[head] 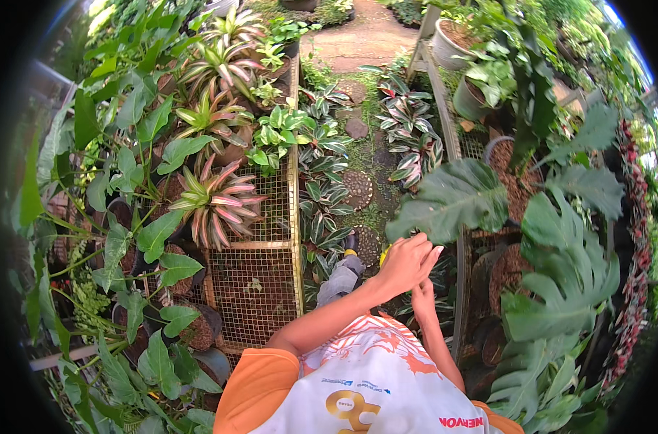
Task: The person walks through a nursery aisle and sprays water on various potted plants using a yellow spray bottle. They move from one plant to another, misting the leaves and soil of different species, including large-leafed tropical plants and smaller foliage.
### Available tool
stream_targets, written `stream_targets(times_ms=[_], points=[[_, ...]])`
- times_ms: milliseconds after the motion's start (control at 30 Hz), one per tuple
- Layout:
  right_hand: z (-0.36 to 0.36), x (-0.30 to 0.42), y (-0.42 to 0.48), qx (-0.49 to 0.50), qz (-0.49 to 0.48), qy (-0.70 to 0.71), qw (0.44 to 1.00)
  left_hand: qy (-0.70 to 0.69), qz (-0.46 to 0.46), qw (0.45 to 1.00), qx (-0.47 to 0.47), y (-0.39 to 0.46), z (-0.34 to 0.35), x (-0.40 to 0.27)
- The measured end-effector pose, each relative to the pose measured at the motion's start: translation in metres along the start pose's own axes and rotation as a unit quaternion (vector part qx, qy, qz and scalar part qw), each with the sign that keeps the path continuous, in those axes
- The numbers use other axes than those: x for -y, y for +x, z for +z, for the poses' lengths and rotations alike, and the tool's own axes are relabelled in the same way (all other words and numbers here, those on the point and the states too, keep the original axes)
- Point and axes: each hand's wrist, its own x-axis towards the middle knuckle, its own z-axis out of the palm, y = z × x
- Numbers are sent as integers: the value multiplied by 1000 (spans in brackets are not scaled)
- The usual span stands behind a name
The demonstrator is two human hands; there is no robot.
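My left hand (407, 263) reaches across my body with its fingers bent and its palm turned away from view. Its knuckles overlap the lower edge of a broad dark green leaf (451, 203); whether the fingers pinch the leaf cannot be told. Just below, my right hand (424, 295) is raised close to the left one, which covers its fingertips. Anything between the two hands is hidden. Beside the left wrist, a small yellow patch (384, 254) shows, too covered to name.
A wire-mesh bench (253, 293) holds potted bromeliads (218, 203) on the left. Right of me, a metal-framed bench (459, 304) carries potted plants and large split monstera leaves (565, 276). Round pebbled stepping stones (357, 190) run between striped-leaf plants (323, 192). My booted foot (352, 244) is on the path.
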Motion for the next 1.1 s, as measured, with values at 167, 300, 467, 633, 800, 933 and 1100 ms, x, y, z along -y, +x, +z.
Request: stream_targets(times_ms=[167,300,467,633,800,933,1100], points=[[34,7,52,57,-12,-48,997,20,-17,998,-60,32,-46,29],[66,19,92,95,24,-73,992,44,-54,993,-92,56,-76,62],[106,81,114,144,43,-92,984,42,-51,991,-116,81,-117,86],[138,88,144,138,3,14,990,53,-54,989,-127,103,-149,92],[147,120,164,144,-33,-28,989,65,-15,986,-152,129,-162,98],[146,124,176,118,-25,-49,991,56,-11,985,-161,147,-162,103],[140,119,198,126,-51,-32,990,55,1,981,-188,167,-158,108]])
